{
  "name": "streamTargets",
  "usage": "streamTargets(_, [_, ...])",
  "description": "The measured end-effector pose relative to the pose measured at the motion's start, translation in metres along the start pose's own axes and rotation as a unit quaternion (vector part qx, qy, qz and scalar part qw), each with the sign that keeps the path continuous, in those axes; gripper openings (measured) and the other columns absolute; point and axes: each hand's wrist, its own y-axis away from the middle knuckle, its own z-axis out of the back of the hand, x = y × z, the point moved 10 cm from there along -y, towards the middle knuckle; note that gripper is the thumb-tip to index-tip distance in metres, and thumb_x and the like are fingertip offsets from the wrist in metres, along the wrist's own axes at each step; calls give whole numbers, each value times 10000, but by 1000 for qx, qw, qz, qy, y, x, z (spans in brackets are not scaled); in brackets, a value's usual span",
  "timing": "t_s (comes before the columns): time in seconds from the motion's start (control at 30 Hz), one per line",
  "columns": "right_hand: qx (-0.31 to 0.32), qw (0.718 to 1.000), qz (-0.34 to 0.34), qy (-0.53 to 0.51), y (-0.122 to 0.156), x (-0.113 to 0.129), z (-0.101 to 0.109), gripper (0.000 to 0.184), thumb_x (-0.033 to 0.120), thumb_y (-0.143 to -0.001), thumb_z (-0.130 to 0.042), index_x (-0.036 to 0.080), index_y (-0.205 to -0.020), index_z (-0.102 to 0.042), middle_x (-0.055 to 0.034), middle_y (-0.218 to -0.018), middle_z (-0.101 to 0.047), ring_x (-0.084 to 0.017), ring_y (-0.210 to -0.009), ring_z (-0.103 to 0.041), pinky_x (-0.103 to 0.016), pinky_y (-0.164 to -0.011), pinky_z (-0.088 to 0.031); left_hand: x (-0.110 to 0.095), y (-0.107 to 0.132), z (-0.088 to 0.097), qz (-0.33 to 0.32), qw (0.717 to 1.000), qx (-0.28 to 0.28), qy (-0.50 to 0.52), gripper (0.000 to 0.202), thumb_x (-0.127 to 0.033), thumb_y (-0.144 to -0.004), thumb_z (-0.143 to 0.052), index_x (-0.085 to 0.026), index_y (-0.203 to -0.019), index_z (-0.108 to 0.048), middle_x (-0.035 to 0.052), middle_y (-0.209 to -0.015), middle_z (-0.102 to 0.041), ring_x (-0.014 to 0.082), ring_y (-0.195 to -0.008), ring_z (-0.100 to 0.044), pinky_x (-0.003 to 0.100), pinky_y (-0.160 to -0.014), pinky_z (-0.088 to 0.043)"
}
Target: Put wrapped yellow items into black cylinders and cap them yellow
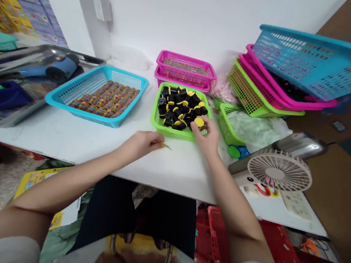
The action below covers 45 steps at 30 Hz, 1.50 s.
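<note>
My left hand [147, 142] is closed in a pinch on a small thin yellowish piece [167, 146], perhaps a label; its exact kind is too small to tell. It is just above the white tabletop, in front of the green basket [175, 134]. My right hand [208, 136] is at the basket's front right corner, its fingers around a small black cylinder with a round yellow end [199, 122]. Inside the basket lie many loose black cylinders with yellow ends [181, 107]. On the left, a blue basket [55, 97] holds rows of small cylinders with colourful wraps [106, 100].
Stacked pink baskets [186, 63] stand behind the green one. At right are tilted stacked baskets [312, 67], a green basket with plastic bags [255, 128], and a small fan [280, 171]. A metal tray [25, 116] with tools is at far left.
</note>
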Motion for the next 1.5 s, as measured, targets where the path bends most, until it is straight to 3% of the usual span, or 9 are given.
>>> streamTargets(0.1, [-33, 999, 38, -10, 21, -1, 12, 452, 622, -870, -683, 228, -1092, -670, -76, -1041, -740, -204, -871, -667, -374, -837, -564, -10, -10, 6, 18, 973, -39, 226, 214, -263, -829, -771, -142, -1004, -754, 66, -920, -814, 152, -756, -768, 222, -692, -593])
streamTargets(0.3, [-135, 988, 33, -65, 32, -1, 41, 433, 598, -884, -709, 267, -1162, -683, -96, -1196, -625, -262, -1172, -636, -465, -1060, -534, -12, -34, -50, 92, 905, 40, 412, 514, -607, -757, -835, -146, -687, -620, 42, -607, -725, 132, -521, -690, 210, -509, -554])
streamTargets(0.47, [-73, 972, -93, -204, 43, -6, 17, 448, 630, -873, -722, 324, -1196, -678, -32, -1068, -670, -161, -828, -650, -338, -756, -593, -6, -25, -71, 32, 948, 82, 306, 810, -849, -920, -428, -132, -636, -676, 57, -552, -683, 83, -428, -591, 195, -471, -487])
streamTargets(0.67, [39, 895, -219, -385, 61, -2, -25, 407, 577, -761, -860, 289, -1019, -731, 23, -843, -723, -116, -624, -633, -293, -602, -566, -15, -25, -67, -116, 972, 101, 177, 933, -849, -962, -122, -150, -627, -641, 64, -591, -643, 120, -513, -581, 248, -535, -477])
streamTargets(0.83, [62, 879, -255, -398, 64, 2, -29, 430, 588, -720, -886, 262, -965, -749, 26, -797, -723, -98, -568, -601, -282, -557, -537, -19, -25, -64, -161, 978, 98, 90, 976, -842, -946, -23, -146, -689, -658, 77, -677, -640, 158, -611, -603, 272, -573, -459])
streamTargets(1.07, [169, 869, -288, -364, 65, -2, -41, 417, 541, -719, -900, 221, -947, -761, 33, -750, -710, -87, -575, -619, -261, -567, -537, -8, -25, -66, -130, 981, 102, 99, 887, -797, -997, -115, -139, -852, -692, 92, -765, -671, 182, -697, -638, 278, -654, -489])
streamTargets(1.27, [188, 899, -231, -322, 56, 3, -38, 393, 474, -721, -908, 238, -993, -752, 16, -844, -764, -94, -651, -654, -262, -617, -584, -5, -30, -64, -96, 983, 93, 126, 615, -660, -1040, -338, -178, -837, -661, 44, -740, -636, 165, -701, -601, 259, -676, -467])
streamTargets(1.4, [233, 902, -195, -306, 59, 7, -43, 424, 408, -687, -939, 240, -1030, -755, 12, -861, -766, -124, -772, -705, -290, -720, -626, -5, -32, -61, -54, 985, 73, 144, 455, -555, -954, -587, -171, -710, -597, -15, -621, -526, 114, -591, -478, 222, -573, -385])
streamTargets(1.5, [276, 900, -170, -293, 61, 11, -45, 445, 395, -661, -957, 240, -1035, -772, -3, -927, -757, -138, -823, -724, -310, -764, -642, -4, -31, -59, -20, 976, 58, 208, 347, -489, -836, -734, -145, -836, -687, -15, -692, -605, 100, -618, -516, 202, -583, -414])
